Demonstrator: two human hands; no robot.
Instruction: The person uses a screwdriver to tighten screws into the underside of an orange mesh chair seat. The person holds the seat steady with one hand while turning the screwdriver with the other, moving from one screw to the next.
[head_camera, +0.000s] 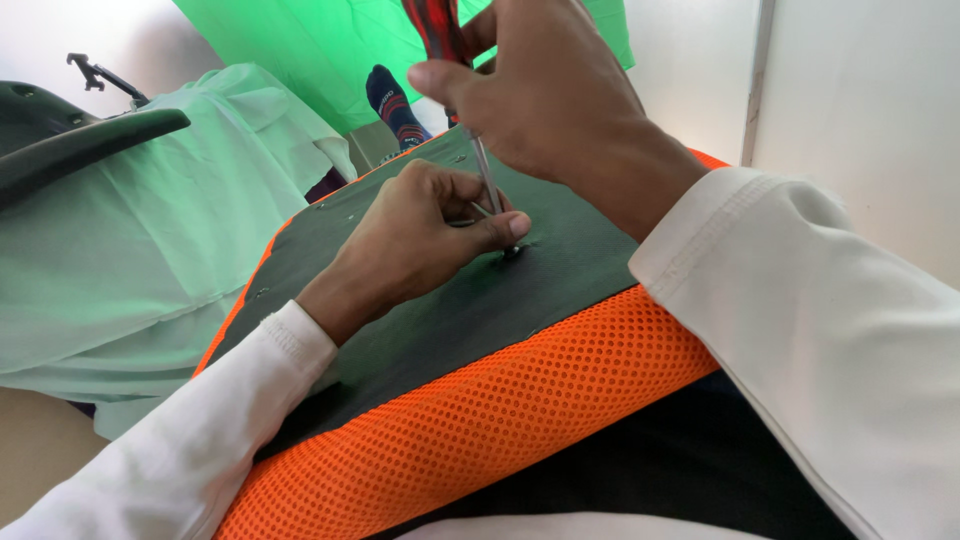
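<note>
Your screwdriver (440, 30): handle striped red and black, shaft bare silver. Your seat cushion (500, 410): bright orange mesh, dotted with small holes. Its underside panel (470, 300): flat black. Your sleeves (820, 340): plain white. Beside you, draped cloth (150, 250): pale mint green. Behind it, backdrop sheet (300, 40): vivid green. Sock (395, 105): navy with red banding.

I wear a white long-sleeved top on both arms. My left sleeve (190, 430) ends in a ribbed cuff at the wrist; my right sleeve (800, 330) has a stitched hem. My left hand (420, 235) and right hand (550, 90) are bare, without gloves or rings.
</note>
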